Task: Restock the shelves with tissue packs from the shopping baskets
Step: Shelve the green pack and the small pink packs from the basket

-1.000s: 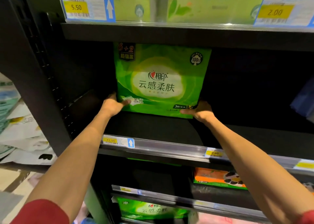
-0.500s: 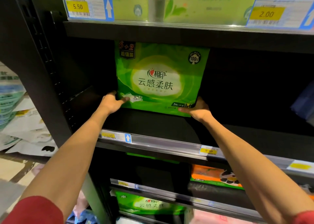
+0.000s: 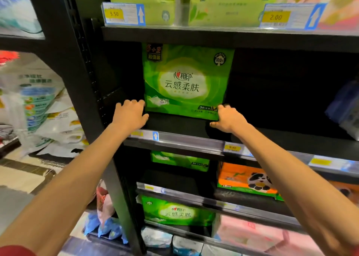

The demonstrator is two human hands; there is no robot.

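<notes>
A green tissue pack (image 3: 186, 80) stands upright on the black middle shelf (image 3: 272, 137), set back from the shelf's front rail. My left hand (image 3: 130, 115) is at its lower left corner, with curled fingers against the pack's left edge and the thumb just below its bottom edge. At the lower right corner my right hand (image 3: 227, 117) has its fingers curled over the corner and its thumb pointing left along the shelf board. Both arms reach in over the rail. No shopping basket is in view.
The upper shelf (image 3: 213, 36) close overhead carries pale green packs and price tags. A blue pack (image 3: 343, 104) sits far right on the middle shelf. Lower shelves hold green packs (image 3: 176, 213), an orange panda pack (image 3: 246, 180) and pink packs. A black upright (image 3: 77, 71) stands left.
Both thumbs have slid off the pack's front face to below its bottom edge. My hands have drawn slightly back toward the corners. The pack stays upright in the same spot.
</notes>
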